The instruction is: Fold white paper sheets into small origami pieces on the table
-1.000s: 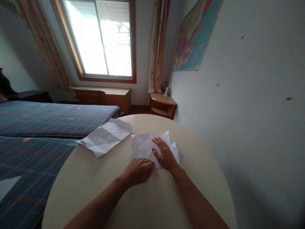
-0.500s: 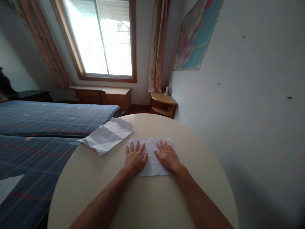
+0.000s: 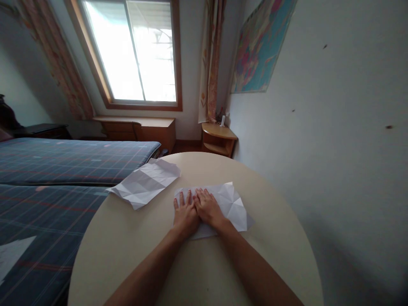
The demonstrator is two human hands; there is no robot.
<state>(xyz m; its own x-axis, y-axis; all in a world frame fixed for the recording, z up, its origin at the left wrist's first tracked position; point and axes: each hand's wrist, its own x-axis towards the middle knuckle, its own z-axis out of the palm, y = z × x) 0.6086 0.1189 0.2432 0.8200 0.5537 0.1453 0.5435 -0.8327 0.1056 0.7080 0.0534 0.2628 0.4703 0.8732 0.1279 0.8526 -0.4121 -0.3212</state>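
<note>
A creased white sheet of paper [image 3: 231, 206] lies folded on the round cream table [image 3: 197, 263], near its middle. My left hand [image 3: 185, 212] rests flat on the sheet's left part, fingers stretched out. Right beside it, touching, my right hand [image 3: 207, 208] also lies flat on the paper with fingers extended. The sheet's right part lifts slightly off the table. A second creased white sheet [image 3: 146, 182] lies loose at the table's far left edge, untouched.
A bed with a blue plaid cover [image 3: 47, 178] runs along the table's left side. A white wall [image 3: 334, 127] stands close on the right. A small wooden corner shelf [image 3: 218, 138] and a low wooden desk [image 3: 140, 127] sit under the window beyond.
The paper went from an opened crumpled shape to a flat folded strip. My hands first spread apart on it, then slid together toward its left part, leaving the right part uncovered.
</note>
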